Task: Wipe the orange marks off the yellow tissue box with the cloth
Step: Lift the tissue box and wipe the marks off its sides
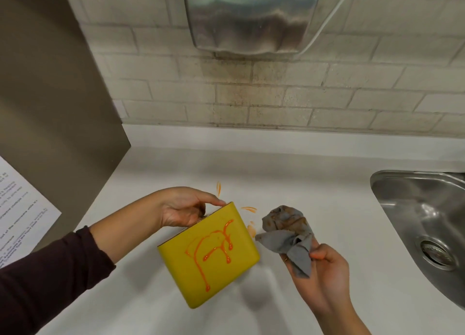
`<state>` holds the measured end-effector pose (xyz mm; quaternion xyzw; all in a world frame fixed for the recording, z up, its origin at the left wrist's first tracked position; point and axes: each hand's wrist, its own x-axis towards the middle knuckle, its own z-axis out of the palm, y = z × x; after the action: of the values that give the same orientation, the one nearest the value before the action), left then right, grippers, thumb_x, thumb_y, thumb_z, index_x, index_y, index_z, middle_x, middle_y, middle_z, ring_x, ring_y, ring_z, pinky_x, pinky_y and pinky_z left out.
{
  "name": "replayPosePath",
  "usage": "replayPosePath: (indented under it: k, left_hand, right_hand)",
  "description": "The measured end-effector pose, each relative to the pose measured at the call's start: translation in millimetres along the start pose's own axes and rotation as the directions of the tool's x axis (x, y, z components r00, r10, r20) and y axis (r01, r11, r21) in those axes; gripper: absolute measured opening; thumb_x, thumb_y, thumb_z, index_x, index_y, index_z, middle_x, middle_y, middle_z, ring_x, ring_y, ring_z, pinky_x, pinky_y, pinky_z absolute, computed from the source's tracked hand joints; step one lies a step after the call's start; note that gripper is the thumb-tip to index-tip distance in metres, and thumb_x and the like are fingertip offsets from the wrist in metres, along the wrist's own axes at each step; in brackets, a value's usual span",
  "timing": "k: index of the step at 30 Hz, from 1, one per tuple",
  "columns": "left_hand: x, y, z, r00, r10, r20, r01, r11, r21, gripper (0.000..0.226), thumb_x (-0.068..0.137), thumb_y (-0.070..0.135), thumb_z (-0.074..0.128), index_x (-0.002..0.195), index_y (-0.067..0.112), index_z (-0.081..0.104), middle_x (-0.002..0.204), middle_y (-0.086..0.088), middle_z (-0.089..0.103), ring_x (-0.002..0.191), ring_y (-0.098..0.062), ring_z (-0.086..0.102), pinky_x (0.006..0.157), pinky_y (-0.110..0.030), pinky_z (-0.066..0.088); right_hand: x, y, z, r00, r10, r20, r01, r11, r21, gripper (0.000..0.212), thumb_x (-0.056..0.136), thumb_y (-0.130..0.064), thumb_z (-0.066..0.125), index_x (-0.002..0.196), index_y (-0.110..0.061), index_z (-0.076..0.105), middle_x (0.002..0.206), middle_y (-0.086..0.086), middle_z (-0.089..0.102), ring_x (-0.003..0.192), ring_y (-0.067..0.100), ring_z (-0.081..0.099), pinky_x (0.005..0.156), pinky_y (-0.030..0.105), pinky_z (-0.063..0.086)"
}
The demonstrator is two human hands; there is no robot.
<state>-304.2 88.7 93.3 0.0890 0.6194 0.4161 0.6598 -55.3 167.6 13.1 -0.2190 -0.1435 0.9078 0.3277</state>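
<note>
While the left hand grips the upper rear edge of a yellow, round-cornered tissue box, the box is held tilted above a white countertop, its broad face turned up toward the head camera. Orange marks run across that face in dripping lines, several ending in small beads near the lower edge. The thumb lies along the top rim of the box and the fingers curl behind it; a dark maroon sleeve covers the forearm.

Just to the right of the box, the right hand is closed around the lower end of a crumpled grey cloth, pinching it between thumb and fingers. The bunched upper part of the cloth (stained brownish-orange) stands clear of the box, not touching it. Several orange smears lie on the countertop between box and cloth and just behind the box.

At the right edge sits a stainless steel sink with its drain visible. On the pale brick wall behind hangs a brushed-metal dispenser, with a white cable curving off its right side. A grey-brown panel stands at the left, with a printed sheet of paper fixed to it; the text is too blurred to read.
</note>
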Motion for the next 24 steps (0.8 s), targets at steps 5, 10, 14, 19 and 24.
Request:
replayPosePath:
  k: [5,10,14,19,24]
  left_hand:
    - [8,4,-3,1.000,-0.010,-0.004,0.010,0.998,0.065,0.061,0.085,0.001,0.057,0.138,-0.010,0.028,0.145,-0.028,0.028,0.053,-0.025,0.067,0.050,-0.034,0.058]
    - [13,3,-7,0.992,-0.043,0.122,0.024,0.988,0.154,0.023,0.086,-0.004,0.054,0.072,-0.004,0.071,0.076,-0.014,0.072,0.064,-0.018,0.071,0.063,-0.028,0.060]
    - [19,0,-15,0.994,-0.012,0.106,0.000,0.994,0.105,0.031,0.085,-0.006,0.054,0.059,0.000,0.071,0.068,-0.012,0.072,0.061,-0.016,0.071,0.055,-0.023,0.057]
    - [17,1,-29,0.999,-0.014,0.042,0.014,1.000,0.010,0.022,0.080,0.003,0.060,0.100,-0.004,0.062,0.089,-0.017,0.063,0.060,-0.019,0.070,0.055,-0.030,0.059]
    - [19,4,-38,0.997,-0.012,0.073,0.012,1.000,0.004,0.019,0.088,0.009,0.054,0.101,-0.002,0.061,0.072,-0.014,0.072,0.057,-0.019,0.070,0.049,-0.030,0.058]
  right_hand:
    - [-2,0,0,0.999,0.010,0.041,-0.005,0.992,-0.124,0.060,0.059,0.008,0.040,0.115,-0.001,0.060,0.111,0.020,0.069,0.102,0.032,0.066,0.084,0.037,0.057]
    - [-2,-2,2,0.997,-0.072,0.043,0.080,0.969,-0.235,0.057,0.075,0.009,0.048,0.131,-0.005,0.045,0.128,0.016,0.058,0.114,0.026,0.060,0.092,0.031,0.052]
    - [-1,-3,2,0.995,-0.092,0.039,0.100,0.940,-0.327,0.056,0.075,0.001,0.052,0.130,-0.010,0.046,0.126,0.014,0.060,0.114,0.022,0.060,0.094,0.030,0.050]
    - [-7,5,9,0.989,-0.145,0.012,0.131,0.851,-0.509,0.053,0.072,-0.011,0.057,0.125,-0.014,0.050,0.105,0.007,0.069,0.091,0.017,0.068,0.068,0.022,0.058]
    - [-7,14,48,0.928,-0.334,0.166,0.335,0.549,-0.766,0.042,0.062,-0.010,0.076,0.097,-0.019,0.055,0.082,-0.002,0.067,0.067,0.010,0.064,0.053,0.016,0.050]
